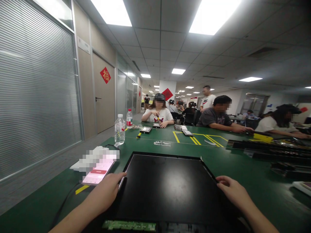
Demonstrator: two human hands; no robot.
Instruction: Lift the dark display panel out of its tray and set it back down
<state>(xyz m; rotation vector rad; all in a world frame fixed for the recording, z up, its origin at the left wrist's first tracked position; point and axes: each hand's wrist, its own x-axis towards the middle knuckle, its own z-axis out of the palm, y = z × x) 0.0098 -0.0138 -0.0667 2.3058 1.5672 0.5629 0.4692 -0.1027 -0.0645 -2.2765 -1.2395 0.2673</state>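
Fingers (pixel 124 174) of the left hand (pixel 108 191) grasp the left edge of the display panel (pixel 167 184); those of the right hand (pixel 234 191) are bent around its right edge. The undersides of both grips are hidden. Panel position: near side of the green counter (pixel 262 197), directly before the person, face up; whether its near edge is supported cannot be determined.

Panel appearance: flat, rectangular, black, semi-gloss, with one diffuse pale reflection right of center. A thin dark frame borders the far and side edges. A green circuit board (pixel 130 225) runs along part of the near edge, toward the left.

Left of the panel: a phone (pixel 98 173) with a lit pink screen and a red button, its text illegible. Beyond it: a clear bottle (pixel 120 131) with a white cap, and a red-capped bottle (pixel 129 119) with a red-and-white label; neither label can be read. Farther out, yellow tape (pixel 178 137) marks the counter.

Across the counter, a seated person (pixel 157 113) wears a white shirt with a red print; its lettering is too small to read. On the door (pixel 104 100), a red diamond sign (pixel 105 75) reads "福".
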